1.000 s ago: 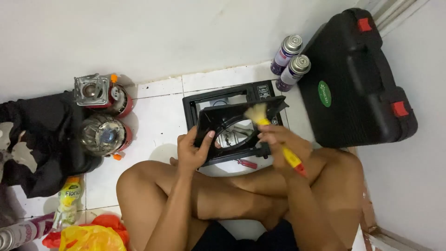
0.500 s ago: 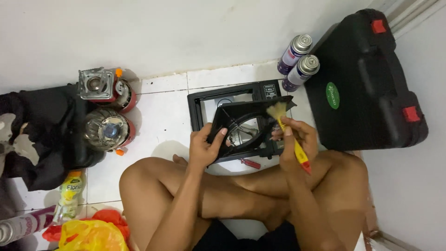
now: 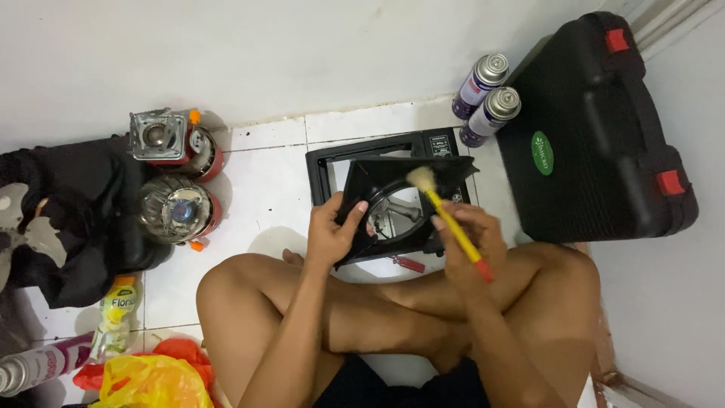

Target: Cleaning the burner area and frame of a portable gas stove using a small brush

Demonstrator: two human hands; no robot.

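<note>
The left hand (image 3: 330, 236) grips the near left edge of a black stove top panel (image 3: 393, 198), thumb over the rim and fingers curled beneath, tilting it up above the open stove body (image 3: 332, 162) on the white tiled floor (image 3: 264, 189). The right hand (image 3: 468, 245) is closed around a yellow-handled brush (image 3: 451, 225), whose pale bristles touch the far upper part of the panel near its round opening. To do this well, the panel probably wants a steady tilt, so loosened dust falls away from the stove rather than into it, with light, short strokes running from the far edge toward the near one. A small red-handled tool (image 3: 410, 264) lies on the floor just beside the legs; two gas canisters (image 3: 487, 94) stand far right beside a black case (image 3: 596, 128).
</note>
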